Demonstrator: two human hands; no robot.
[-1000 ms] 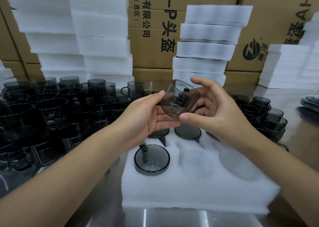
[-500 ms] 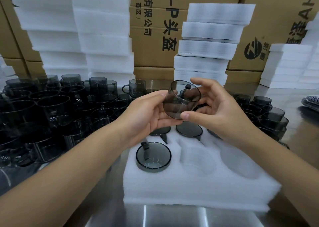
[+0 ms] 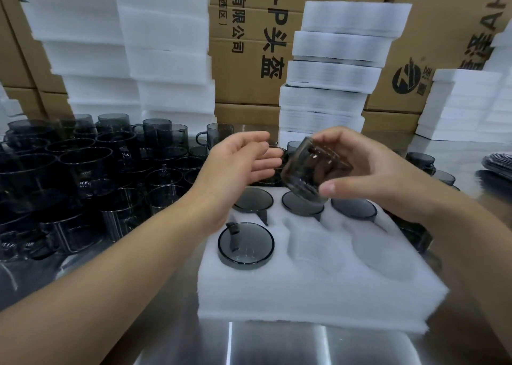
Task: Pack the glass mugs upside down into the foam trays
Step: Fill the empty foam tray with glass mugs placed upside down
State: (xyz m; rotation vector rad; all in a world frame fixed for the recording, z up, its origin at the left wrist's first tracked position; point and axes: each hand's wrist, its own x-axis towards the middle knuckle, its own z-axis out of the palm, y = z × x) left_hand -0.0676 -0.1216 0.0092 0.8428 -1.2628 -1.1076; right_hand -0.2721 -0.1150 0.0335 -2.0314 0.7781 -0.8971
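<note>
My right hand [image 3: 368, 170] grips a smoky grey glass mug [image 3: 310, 170], tilted, above the back row of the white foam tray [image 3: 318, 289]. My left hand [image 3: 238, 165] is apart from the mug, palm up with relaxed fingers, holding nothing. The tray holds several mugs upside down: three in the back row [image 3: 253, 199] and one at the front left [image 3: 246, 245]. Two front pockets, the middle [image 3: 313, 242] and the right [image 3: 385, 251], show bare foam.
Many upright grey mugs [image 3: 83, 170] crowd the steel table on the left, and more stand behind the tray on the right [image 3: 418, 159]. Stacks of foam trays [image 3: 338, 68] and cardboard boxes [image 3: 249, 45] line the back. Bare steel tabletop [image 3: 277, 345] lies at the front.
My left hand has let go of the mug and drawn back to the left. My right hand has tipped the mug over and lowered it toward the tray.
</note>
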